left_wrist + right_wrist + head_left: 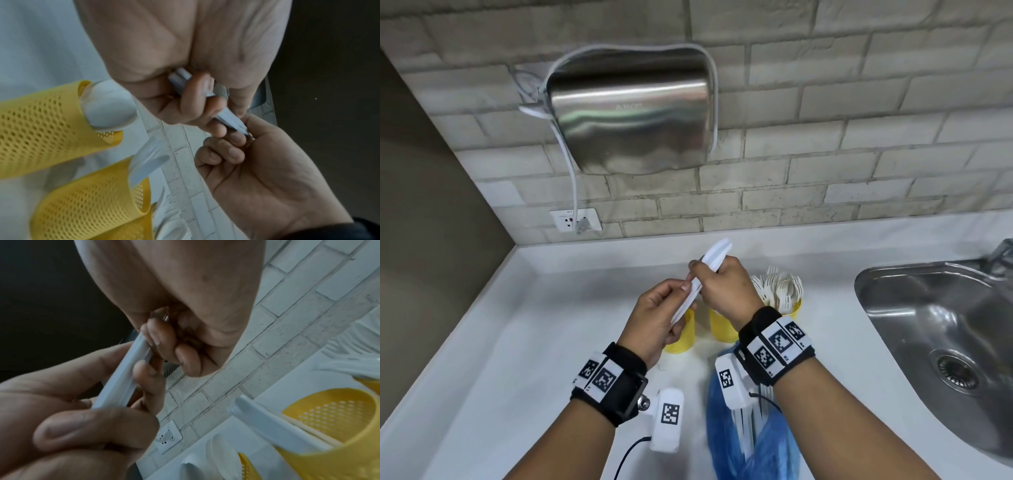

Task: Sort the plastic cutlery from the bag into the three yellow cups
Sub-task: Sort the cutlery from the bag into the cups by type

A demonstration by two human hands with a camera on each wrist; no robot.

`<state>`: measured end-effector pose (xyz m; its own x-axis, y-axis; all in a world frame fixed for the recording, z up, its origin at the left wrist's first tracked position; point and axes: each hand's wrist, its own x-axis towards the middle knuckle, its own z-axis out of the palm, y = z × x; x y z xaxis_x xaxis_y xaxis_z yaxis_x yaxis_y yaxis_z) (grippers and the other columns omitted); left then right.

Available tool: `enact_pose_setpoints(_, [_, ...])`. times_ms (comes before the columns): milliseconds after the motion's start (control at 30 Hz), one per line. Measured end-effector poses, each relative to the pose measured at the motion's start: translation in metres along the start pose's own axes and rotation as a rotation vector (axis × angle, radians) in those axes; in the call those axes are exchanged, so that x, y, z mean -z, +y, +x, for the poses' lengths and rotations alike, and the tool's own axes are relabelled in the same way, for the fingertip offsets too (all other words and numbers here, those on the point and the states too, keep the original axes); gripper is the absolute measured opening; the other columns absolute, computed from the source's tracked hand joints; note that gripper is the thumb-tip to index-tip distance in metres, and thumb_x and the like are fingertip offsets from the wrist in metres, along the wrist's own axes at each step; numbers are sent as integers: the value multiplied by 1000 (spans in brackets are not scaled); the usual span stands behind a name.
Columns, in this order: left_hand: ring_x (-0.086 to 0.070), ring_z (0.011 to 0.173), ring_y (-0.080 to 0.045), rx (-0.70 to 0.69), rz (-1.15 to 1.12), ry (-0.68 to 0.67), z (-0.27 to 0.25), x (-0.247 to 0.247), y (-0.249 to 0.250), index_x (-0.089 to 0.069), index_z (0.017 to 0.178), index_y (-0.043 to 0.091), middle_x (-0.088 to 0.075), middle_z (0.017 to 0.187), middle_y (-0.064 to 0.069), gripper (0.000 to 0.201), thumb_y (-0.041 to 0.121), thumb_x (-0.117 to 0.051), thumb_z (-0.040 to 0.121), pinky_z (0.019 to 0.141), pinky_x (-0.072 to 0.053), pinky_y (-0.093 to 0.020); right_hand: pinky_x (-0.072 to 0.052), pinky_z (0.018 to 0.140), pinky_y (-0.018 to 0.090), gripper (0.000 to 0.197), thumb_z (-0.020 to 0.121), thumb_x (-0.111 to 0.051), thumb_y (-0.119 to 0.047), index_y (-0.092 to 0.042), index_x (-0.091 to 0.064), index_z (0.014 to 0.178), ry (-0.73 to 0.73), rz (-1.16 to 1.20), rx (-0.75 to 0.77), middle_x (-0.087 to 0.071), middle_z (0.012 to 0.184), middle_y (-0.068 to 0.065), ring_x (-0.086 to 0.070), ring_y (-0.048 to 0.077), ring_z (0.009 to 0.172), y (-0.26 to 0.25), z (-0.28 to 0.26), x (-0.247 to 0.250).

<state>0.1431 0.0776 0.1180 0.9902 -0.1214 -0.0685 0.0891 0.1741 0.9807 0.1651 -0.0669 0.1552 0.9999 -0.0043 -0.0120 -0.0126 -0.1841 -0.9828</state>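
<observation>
Both hands hold one bundle of white plastic knives [714, 255] tilted in the air above the cups. My left hand [664, 308] grips the handle end, as the left wrist view shows [224, 116]. My right hand [722, 287] pinches the bundle higher up, near the blades [125, 378]. Three yellow perforated cups stand below: the left cup [685, 339] holds spoons [109, 107], the middle cup [720, 329] holds a knife [273, 428], and the right cup [795, 306] is full of forks [779, 284]. The blue bag [726, 438] lies under my right forearm with white cutlery inside.
A steel sink [941, 329] is set into the white counter [524, 308] on the right. A metal hand dryer [630, 109] hangs on the brick wall, with a socket [575, 219] below it. A dark wall closes the left side.
</observation>
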Motion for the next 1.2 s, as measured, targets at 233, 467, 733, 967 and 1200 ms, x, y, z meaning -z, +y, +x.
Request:
enact_pose_setpoints(233, [-35,45,-16,-19,-55,-17,3,-4,1,-68,95,9,-58,80,-17,17,23,-75,87,49,-14,-28,-43,49,28,29,92,-68,-25,-11,-65,68,-98,23,36,-60,53,8,-53,23,44,-1,-1,14])
enact_pose_setpoints(467, [-43,52,-11,59,-147,-49,5,-3,5,-68,108,7,-60,82,-8,33,17,-77,78,40,-22,-18,-50,51,29,29,97,-71,-23,6,-71,90,-267,110,24,-69,72,13,-60,25,57,0,1,26])
enact_pose_setpoints(733, [-44,56,-12,120,-83,-110,10,-3,12,-66,113,4,-58,82,-8,40,34,-72,86,38,-25,-16,-55,53,28,18,99,-66,-11,6,-67,94,-285,295,1,-68,75,16,-64,23,61,2,0,29])
enact_pose_setpoints(967, [-43,54,-12,134,41,-153,13,-7,15,-68,98,4,-61,82,-7,30,32,-71,86,38,-28,-16,-55,56,29,9,97,-67,-7,1,-63,98,-361,329,-17,-65,89,27,-65,26,63,2,4,41])
enact_pose_setpoints(1200, [-70,70,-17,145,121,-87,15,-17,7,-68,107,13,-73,93,-3,19,30,-64,98,54,-51,-23,-61,60,34,8,95,-68,-4,4,-67,94,-143,300,9,-70,83,23,-70,34,72,14,7,59])
